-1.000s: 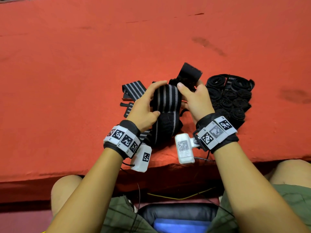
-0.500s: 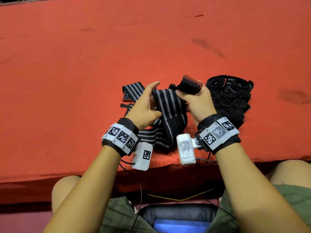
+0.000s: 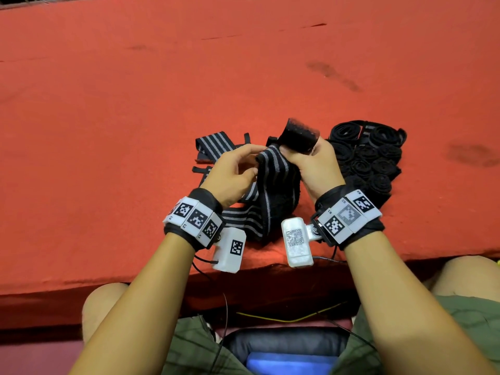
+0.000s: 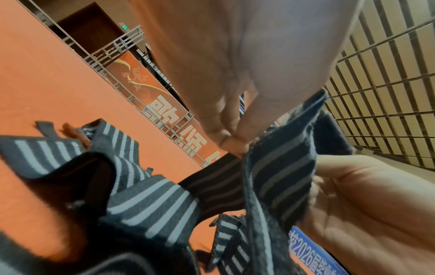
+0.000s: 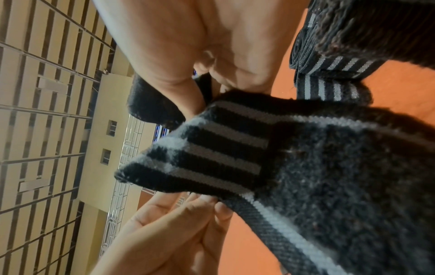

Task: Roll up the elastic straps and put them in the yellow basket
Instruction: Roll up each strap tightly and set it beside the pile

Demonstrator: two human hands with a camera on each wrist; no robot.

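Note:
A black elastic strap with grey stripes [image 3: 273, 182] hangs between my hands above the red table. My right hand [image 3: 311, 161] pinches its upper end, where a black fuzzy tab [image 3: 299, 136] sticks up. My left hand [image 3: 238, 169] pinches the strap's left edge [image 4: 244, 154] between thumb and fingers. The strap's tail lies in loose folds [image 3: 243, 220] on the table under my left wrist. In the right wrist view the striped end [image 5: 212, 148] and its fuzzy patch fill the middle. No yellow basket is in view.
Several rolled black straps [image 3: 368, 158] lie in a cluster just right of my right hand. Another unrolled striped strap [image 3: 213, 144] lies flat behind my left hand. The red table [image 3: 243, 63] stretches far back; its front edge runs just under my wrists.
The fuzzy end has been folded over and brought down to the right hand's fingers. My left hand has shifted from the top of the strap to its left edge.

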